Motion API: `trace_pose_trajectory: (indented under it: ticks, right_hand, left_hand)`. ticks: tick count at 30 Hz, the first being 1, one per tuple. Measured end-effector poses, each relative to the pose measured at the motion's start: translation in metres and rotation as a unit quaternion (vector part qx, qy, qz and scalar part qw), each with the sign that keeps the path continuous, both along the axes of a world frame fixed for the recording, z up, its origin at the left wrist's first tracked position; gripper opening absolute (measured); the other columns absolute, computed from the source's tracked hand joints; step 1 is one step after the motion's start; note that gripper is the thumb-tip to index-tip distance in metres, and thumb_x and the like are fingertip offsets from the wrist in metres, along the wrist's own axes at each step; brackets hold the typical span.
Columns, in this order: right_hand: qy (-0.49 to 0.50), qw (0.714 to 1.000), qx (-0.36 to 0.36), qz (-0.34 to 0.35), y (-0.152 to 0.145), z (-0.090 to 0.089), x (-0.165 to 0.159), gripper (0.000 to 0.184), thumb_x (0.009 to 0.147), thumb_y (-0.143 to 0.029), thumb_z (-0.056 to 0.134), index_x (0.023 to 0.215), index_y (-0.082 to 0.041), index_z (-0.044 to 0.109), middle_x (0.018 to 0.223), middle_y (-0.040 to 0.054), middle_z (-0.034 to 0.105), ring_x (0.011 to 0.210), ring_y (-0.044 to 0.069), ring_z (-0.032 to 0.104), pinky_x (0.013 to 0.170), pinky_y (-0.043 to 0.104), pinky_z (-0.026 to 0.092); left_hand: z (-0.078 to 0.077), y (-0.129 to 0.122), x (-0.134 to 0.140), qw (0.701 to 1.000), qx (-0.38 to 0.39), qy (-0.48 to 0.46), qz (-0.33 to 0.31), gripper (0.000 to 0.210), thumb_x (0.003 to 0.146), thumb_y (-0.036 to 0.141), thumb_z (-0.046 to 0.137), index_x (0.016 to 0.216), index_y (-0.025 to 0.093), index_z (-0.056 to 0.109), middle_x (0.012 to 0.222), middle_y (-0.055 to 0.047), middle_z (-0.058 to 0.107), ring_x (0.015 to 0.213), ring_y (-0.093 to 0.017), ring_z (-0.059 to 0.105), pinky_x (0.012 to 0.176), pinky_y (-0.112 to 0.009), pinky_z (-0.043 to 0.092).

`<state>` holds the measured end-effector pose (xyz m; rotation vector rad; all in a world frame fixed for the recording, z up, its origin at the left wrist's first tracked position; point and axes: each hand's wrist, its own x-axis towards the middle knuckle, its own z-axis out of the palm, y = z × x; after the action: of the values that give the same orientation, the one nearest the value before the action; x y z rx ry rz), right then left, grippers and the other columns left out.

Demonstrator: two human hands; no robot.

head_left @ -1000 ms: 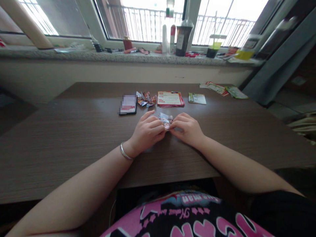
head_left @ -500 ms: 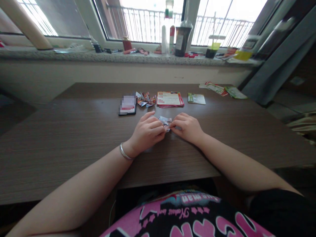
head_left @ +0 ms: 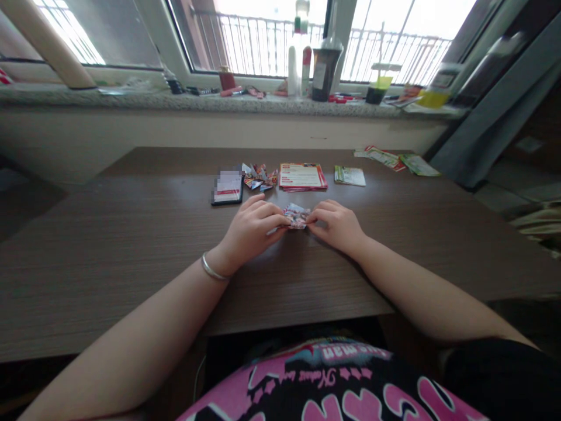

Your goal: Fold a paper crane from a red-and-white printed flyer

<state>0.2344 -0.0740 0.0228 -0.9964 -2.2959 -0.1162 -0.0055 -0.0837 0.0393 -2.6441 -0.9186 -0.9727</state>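
Note:
Between my hands, just over the wooden table [head_left: 144, 251], is a small folded piece of printed paper [head_left: 296, 216] with white, red and bluish patches. My left hand [head_left: 258, 225] pinches its left edge between thumb and fingers; a silver bangle [head_left: 213, 268] circles that wrist. At the paper's right edge, the fingertips of my right hand [head_left: 333, 225] are closed on it. Both forearms lean in from the table's near edge. My fingers cover the paper's two ends.
Beyond my hands lie a phone [head_left: 228, 187], several folded paper pieces [head_left: 260, 177], a stack of red-edged printed sheets [head_left: 302, 177] and a small green-and-white stack [head_left: 349, 176]. Loose leaflets [head_left: 385, 158] rest at the far right. Bottles and cups line the stone windowsill [head_left: 263, 104].
My left hand has shifted left and no longer covers as much of the paper, so more of it shows, spread flatter. My right hand has barely moved.

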Motion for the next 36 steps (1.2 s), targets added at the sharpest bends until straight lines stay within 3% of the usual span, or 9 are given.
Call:
trace_pose_trajectory:
  ticks: [4, 7, 10, 15, 19, 22, 27, 36]
  right_hand:
    - [0.017, 1.0, -0.002, -0.015, -0.0006, 0.0017, 0.0016, 0.006, 0.082, -0.021, 0.062, 0.077, -0.022, 0.065, 0.085, 0.0027, 0.067, 0.085, 0.018, 0.06, 0.075, 0.03, 0.047]
    - [0.018, 1.0, -0.009, -0.021, -0.0006, 0.0022, 0.0024, 0.005, 0.082, -0.021, 0.062, 0.078, -0.022, 0.064, 0.085, 0.0029, 0.067, 0.085, 0.019, 0.06, 0.074, 0.03, 0.047]
    - [0.011, 1.0, -0.019, -0.022, -0.0003, 0.0019, 0.0024, 0.004, 0.083, -0.022, 0.062, 0.078, -0.022, 0.064, 0.085, 0.0029, 0.066, 0.085, 0.019, 0.06, 0.074, 0.03, 0.047]
    - [0.002, 0.999, -0.043, -0.018, 0.0, 0.0007, 0.0014, 0.005, 0.084, -0.025, 0.062, 0.081, -0.022, 0.065, 0.087, 0.0034, 0.067, 0.087, 0.019, 0.061, 0.075, 0.03, 0.047]
    - [-0.017, 0.998, -0.055, -0.015, -0.0002, -0.0005, 0.0009, 0.007, 0.085, -0.029, 0.064, 0.082, -0.023, 0.066, 0.088, 0.0028, 0.067, 0.087, 0.019, 0.061, 0.074, 0.03, 0.046]
    - [-0.029, 0.998, -0.062, -0.002, 0.0004, -0.0015, 0.0014, 0.007, 0.085, -0.03, 0.064, 0.084, -0.024, 0.067, 0.091, 0.0026, 0.069, 0.088, 0.019, 0.061, 0.075, 0.03, 0.046]
    - [-0.043, 0.996, -0.084, 0.009, 0.0019, -0.0017, 0.0027, 0.008, 0.086, -0.029, 0.063, 0.088, -0.024, 0.069, 0.095, 0.0028, 0.07, 0.09, 0.02, 0.062, 0.077, 0.032, 0.047]
    - [0.008, 0.996, -0.087, 0.013, 0.0019, -0.0005, 0.0021, 0.012, 0.088, -0.03, 0.06, 0.094, -0.025, 0.069, 0.105, 0.0041, 0.069, 0.104, 0.022, 0.061, 0.091, 0.039, 0.05]
  left_hand:
    - [-0.0011, 0.0066, -0.0067, 1.0, -0.001, -0.005, 0.02, 0.012, 0.087, 0.024, 0.061, 0.094, 0.027, 0.071, 0.092, -0.001, 0.069, 0.088, -0.016, 0.063, 0.104, -0.044, 0.04]
    - [-0.0041, 0.0104, -0.0079, 0.999, -0.02, -0.032, 0.02, 0.012, 0.086, 0.024, 0.062, 0.093, 0.024, 0.071, 0.09, -0.003, 0.066, 0.087, -0.017, 0.06, 0.092, -0.039, 0.046]
    - [-0.007, 0.0112, -0.0061, 0.994, -0.067, -0.079, 0.032, 0.013, 0.085, 0.025, 0.063, 0.094, 0.021, 0.07, 0.089, -0.005, 0.061, 0.084, -0.017, 0.058, 0.078, -0.031, 0.049]
    - [-0.0077, 0.0091, -0.0032, 0.977, -0.165, -0.117, 0.063, 0.02, 0.086, 0.026, 0.058, 0.101, 0.019, 0.069, 0.083, -0.003, 0.06, 0.075, -0.015, 0.056, 0.071, -0.029, 0.049]
    - [-0.0065, 0.0082, -0.0029, 0.967, -0.214, -0.134, 0.017, 0.023, 0.081, 0.016, 0.052, 0.097, 0.018, 0.069, 0.09, -0.004, 0.065, 0.086, -0.017, 0.061, 0.079, -0.031, 0.05]
    - [-0.0053, 0.0071, -0.0025, 0.961, -0.237, -0.139, -0.015, 0.02, 0.082, 0.02, 0.055, 0.096, 0.018, 0.069, 0.093, -0.004, 0.067, 0.09, -0.018, 0.061, 0.083, -0.033, 0.05]
    - [-0.0025, 0.0044, -0.002, 0.959, -0.253, -0.128, 0.001, 0.02, 0.086, 0.032, 0.059, 0.095, 0.018, 0.069, 0.093, -0.004, 0.067, 0.09, -0.018, 0.061, 0.083, -0.033, 0.048]
    - [-0.0042, 0.007, -0.0023, 0.966, -0.236, -0.103, 0.037, 0.015, 0.085, 0.027, 0.058, 0.086, 0.018, 0.07, 0.085, -0.004, 0.067, 0.084, -0.017, 0.061, 0.081, -0.033, 0.048]
